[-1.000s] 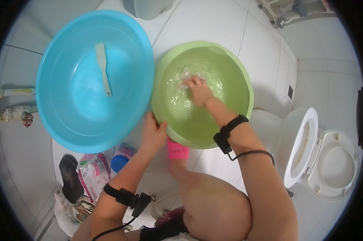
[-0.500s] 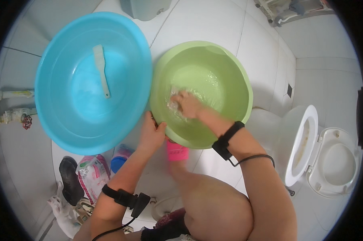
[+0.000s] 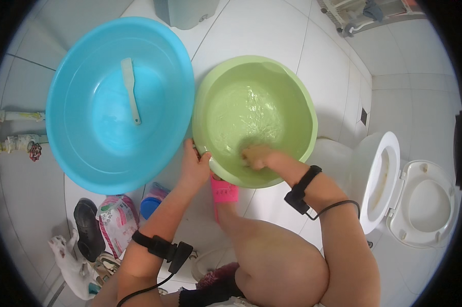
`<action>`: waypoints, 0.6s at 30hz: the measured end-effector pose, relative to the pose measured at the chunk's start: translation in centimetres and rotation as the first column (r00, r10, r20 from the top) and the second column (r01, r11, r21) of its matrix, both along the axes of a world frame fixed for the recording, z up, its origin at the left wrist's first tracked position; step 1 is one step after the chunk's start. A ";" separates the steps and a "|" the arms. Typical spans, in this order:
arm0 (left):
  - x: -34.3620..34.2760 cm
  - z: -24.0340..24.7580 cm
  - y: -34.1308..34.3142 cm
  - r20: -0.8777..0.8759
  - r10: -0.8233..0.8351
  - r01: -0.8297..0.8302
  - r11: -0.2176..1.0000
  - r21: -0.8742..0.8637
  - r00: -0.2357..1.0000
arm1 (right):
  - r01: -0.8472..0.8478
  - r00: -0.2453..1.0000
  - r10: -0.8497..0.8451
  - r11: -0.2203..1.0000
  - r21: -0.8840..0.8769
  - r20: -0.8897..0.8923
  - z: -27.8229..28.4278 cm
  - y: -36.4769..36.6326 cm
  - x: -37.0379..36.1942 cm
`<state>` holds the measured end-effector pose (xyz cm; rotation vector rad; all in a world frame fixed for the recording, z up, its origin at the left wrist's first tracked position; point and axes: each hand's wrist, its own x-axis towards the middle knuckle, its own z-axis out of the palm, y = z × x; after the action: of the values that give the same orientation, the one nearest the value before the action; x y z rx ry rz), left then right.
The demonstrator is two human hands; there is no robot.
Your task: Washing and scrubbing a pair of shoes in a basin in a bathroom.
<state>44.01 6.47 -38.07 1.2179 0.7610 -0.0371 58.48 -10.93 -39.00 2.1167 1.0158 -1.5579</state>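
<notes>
Tile floor (image 3: 251, 30) | green basin (image 3: 287, 102): right of blue basin (image 3: 105, 110); round, mouth up | left hand (image 3: 194, 168): near-left rim, grip unclear | right hand (image 3: 258, 156): inside, fingers curled, hold unclear | bag (image 3: 118, 222): near left, pink-printed

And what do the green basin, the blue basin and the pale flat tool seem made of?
Green basin: likely plastic, satiny, with smooth moulded rim. Blue basin: likely plastic, glossy, with soft highlights inside. Pale flat tool: perhaps plastic, matte, evenly coloured; painted wood is possible.
</notes>
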 end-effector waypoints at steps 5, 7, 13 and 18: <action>-0.3 -0.3 0.5 -0.025 -0.055 0.057 0.996 0.067 0.998 | 0.636 0.725 -0.422 0.712 0.297 -0.544 1.2 6.5 0.6; -0.3 0.0 0.6 -0.043 -0.059 0.062 0.996 0.061 0.997 | 0.820 0.572 -0.547 0.382 0.426 -0.611 0.9 9.3 2.1; -0.2 1.3 0.8 0.000 -0.064 0.064 0.998 -0.004 0.998 | 0.277 -0.218 -0.428 -0.889 0.365 -0.877 -0.2 7.8 10.8; 0.3 1.7 0.5 -0.079 -0.030 0.026 0.998 -0.050 0.996 | 0.198 -0.315 -0.412 -0.910 0.365 -0.855 -0.1 7.1 12.0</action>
<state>44.26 6.97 -36.38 1.1862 0.8083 -0.1270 70.49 -3.81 -39.12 -1.2266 0.5242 -0.0759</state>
